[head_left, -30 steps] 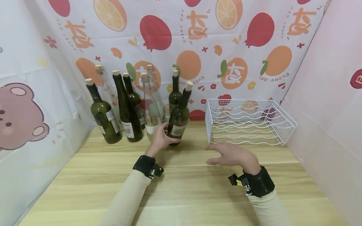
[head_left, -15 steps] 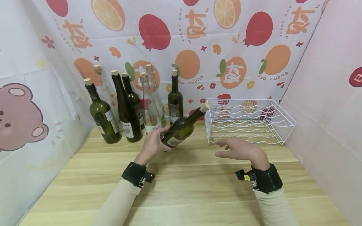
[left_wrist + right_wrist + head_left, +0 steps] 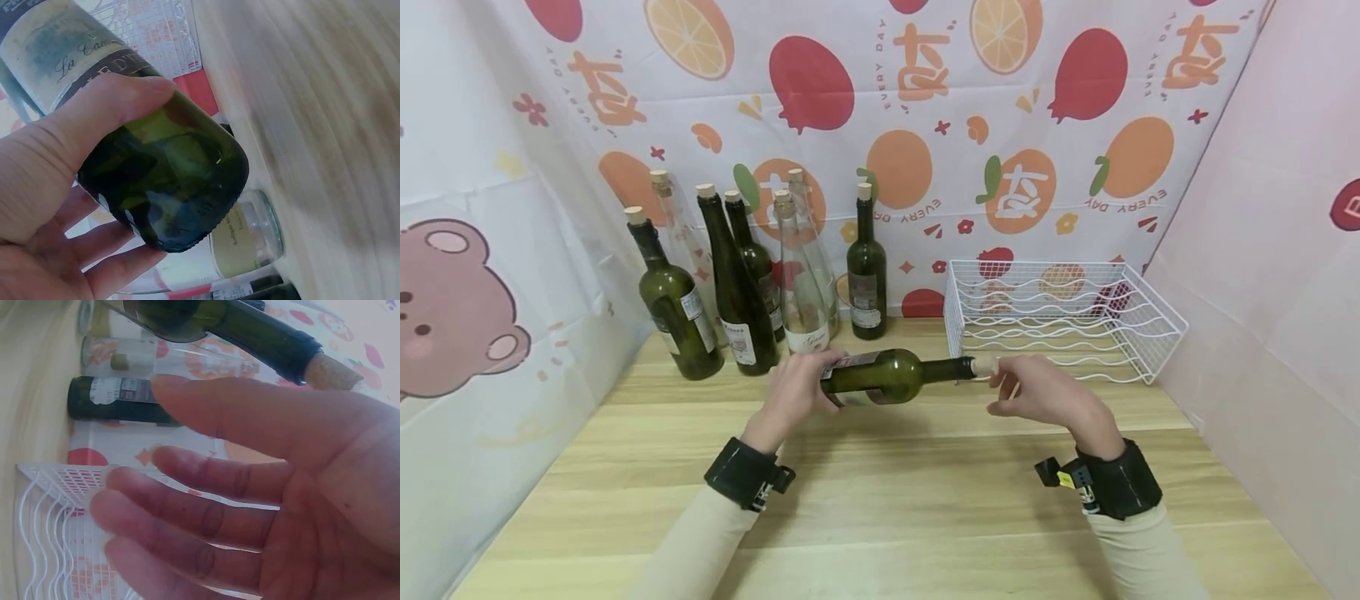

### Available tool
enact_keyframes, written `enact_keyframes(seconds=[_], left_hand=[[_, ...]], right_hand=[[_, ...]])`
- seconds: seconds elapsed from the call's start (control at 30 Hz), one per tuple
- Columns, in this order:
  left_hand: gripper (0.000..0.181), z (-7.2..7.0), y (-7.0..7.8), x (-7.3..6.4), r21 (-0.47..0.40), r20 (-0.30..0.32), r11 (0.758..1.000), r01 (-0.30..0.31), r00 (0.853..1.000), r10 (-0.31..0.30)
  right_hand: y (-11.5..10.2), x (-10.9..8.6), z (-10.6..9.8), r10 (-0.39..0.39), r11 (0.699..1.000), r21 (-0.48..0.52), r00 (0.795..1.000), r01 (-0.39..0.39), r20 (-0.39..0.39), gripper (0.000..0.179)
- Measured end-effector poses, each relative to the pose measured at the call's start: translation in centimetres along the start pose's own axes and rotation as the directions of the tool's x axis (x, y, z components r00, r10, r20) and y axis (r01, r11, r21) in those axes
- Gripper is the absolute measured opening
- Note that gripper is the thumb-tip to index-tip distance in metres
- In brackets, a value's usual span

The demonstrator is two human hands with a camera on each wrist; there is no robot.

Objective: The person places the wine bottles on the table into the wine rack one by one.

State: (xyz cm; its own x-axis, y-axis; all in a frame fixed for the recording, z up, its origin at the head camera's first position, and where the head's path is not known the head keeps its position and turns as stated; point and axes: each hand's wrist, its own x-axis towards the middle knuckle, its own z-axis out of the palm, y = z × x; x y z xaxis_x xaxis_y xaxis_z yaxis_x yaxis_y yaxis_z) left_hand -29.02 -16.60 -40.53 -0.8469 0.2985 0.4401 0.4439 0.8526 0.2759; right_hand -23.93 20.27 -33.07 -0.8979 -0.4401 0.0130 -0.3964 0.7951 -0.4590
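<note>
A dark green wine bottle point(image 3: 898, 377) is held nearly level over the table, its neck pointing right. My left hand point(image 3: 793, 387) grips it around the base end; in the left wrist view the thumb point(image 3: 134, 97) lies across the label and fingers reach underneath. The cork point(image 3: 985, 367) in the bottle's mouth is close to my right hand point(image 3: 1045, 392). Seen from the right wrist, that hand's fingers point(image 3: 206, 519) are spread and loosely bent with nothing between them, and the neck passes beyond the thumb. Whether the right hand touches the cork I cannot tell.
A white wire rack point(image 3: 953, 329) with wavy bars stands at the back right. Several corked bottles stand at the back left, among them a green one point(image 3: 867, 287), a clear one point(image 3: 802, 304) and a tall dark one point(image 3: 741, 308). Fruit-printed cloth point(image 3: 962, 183) hangs behind.
The bottle in my left hand has tipped from nearly upright to level, its neck swinging right and down. My left hand has shifted left and down; my right hand has moved rightward.
</note>
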Motion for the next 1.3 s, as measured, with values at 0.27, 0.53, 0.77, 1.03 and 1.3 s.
enact_keyframes(seconds=[0.27,0.53,0.77,1.03,1.3], left_hand=[[0.089,-0.6,0.2,-0.1,0.094,0.008,0.996,-0.002,1.0,0.001],[0.085,-0.9,0.4,-0.3,0.142,-0.003,0.99,-0.012,1.0,0.013],[0.075,-0.6,0.8,-0.5,0.226,-0.011,0.973,-0.039,0.999,0.043],[0.071,0.0,1.8,-0.5,0.272,-0.03,0.958,-0.095,0.994,0.108],[0.063,0.1,3.0,-0.7,0.273,-0.005,0.955,-0.115,0.993,0.12]], right_hand=[[0.4,-0.3,0.2,0.01,1.0,-0.018,0.999,-0.01,-0.038,0.033],[0.1,0.2,0.8,-0.002,0.997,-0.071,1.0,0.002,-0.007,0.055],[-0.1,0.8,1.8,0.023,0.998,-0.066,0.999,-0.02,0.04,0.049],[-0.5,2.2,4.0,-0.054,0.987,-0.152,0.999,0.054,0.004,0.024],[-1.1,2.6,5.7,0.023,0.946,-0.323,0.999,-0.033,-0.036,0.027]])
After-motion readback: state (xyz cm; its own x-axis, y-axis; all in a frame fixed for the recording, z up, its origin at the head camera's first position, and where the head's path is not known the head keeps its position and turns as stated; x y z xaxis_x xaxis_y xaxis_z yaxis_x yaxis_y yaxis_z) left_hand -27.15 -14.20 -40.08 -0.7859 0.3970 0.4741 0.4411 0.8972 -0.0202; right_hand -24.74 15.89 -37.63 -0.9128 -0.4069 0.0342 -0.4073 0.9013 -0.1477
